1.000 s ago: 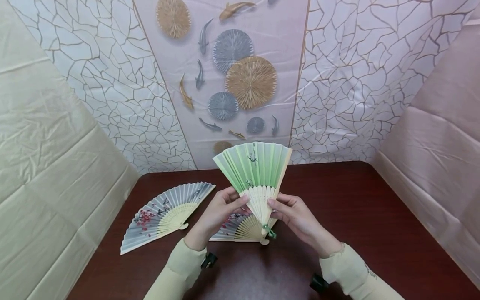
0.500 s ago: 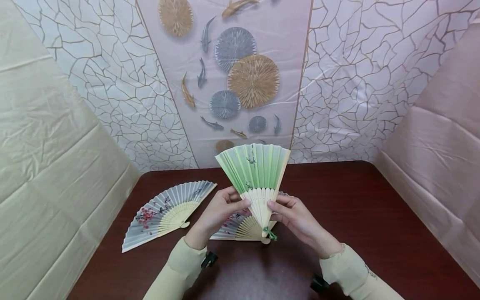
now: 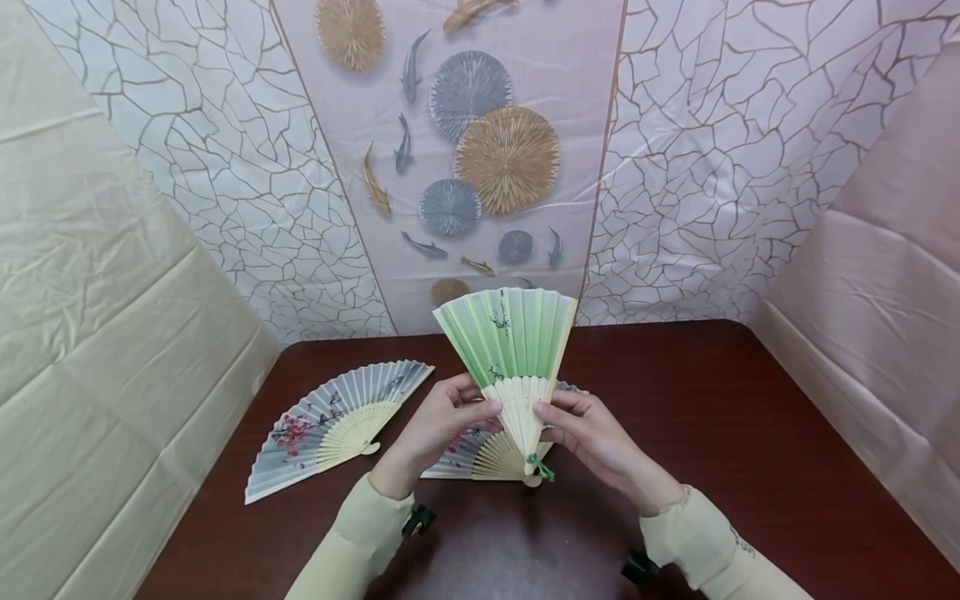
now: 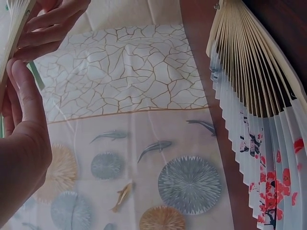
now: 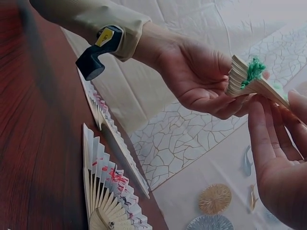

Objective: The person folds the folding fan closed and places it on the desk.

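we see left hand (image 3: 437,422) and right hand (image 3: 591,427) pinching a green fan (image 3: 513,342) between them — uneven pulling, we judge, could tear it.

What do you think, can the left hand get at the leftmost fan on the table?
Probably yes, though the left hand would likely have to let go of the green fan first; the leftmost fan lies nearby, apparently uncovered.

Hands (image 4: 28,134), held fan (image 4: 16,24) (cropped), blossom fan (image 4: 272,139)
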Available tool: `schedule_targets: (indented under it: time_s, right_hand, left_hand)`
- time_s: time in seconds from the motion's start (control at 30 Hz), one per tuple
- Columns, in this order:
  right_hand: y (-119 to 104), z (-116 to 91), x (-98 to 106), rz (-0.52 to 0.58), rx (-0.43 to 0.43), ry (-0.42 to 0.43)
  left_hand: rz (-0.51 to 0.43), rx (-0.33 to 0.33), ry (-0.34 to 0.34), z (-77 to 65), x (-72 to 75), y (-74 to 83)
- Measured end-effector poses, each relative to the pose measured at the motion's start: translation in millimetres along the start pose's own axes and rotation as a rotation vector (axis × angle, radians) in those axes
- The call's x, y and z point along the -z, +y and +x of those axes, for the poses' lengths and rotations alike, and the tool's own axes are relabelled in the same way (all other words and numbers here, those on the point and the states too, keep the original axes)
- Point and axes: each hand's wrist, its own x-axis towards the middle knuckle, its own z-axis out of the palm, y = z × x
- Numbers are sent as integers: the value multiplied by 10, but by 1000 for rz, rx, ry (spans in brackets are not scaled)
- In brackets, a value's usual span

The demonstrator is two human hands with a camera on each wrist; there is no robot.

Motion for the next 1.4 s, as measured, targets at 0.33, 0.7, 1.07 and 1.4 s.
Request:
schedule_targets:
  time_s: [0.33, 0.7, 1.07, 1.4]
  right_hand:
    - [-5, -11, 8, -9, 0, 6]
    - [31, -9, 5, 1, -9, 2]
    - [44, -14, 3, 12, 20, -37]
    - [38, -38, -2, 8, 23, -47]
  left_hand:
    - [-7, -5, 1, -1, -16, -4]
    - [25, -2, 17, -6, -2, -21]
    - [24, -20, -21, -13, -15, -11]
    - [9, -39, -47, -5, -16, -49]
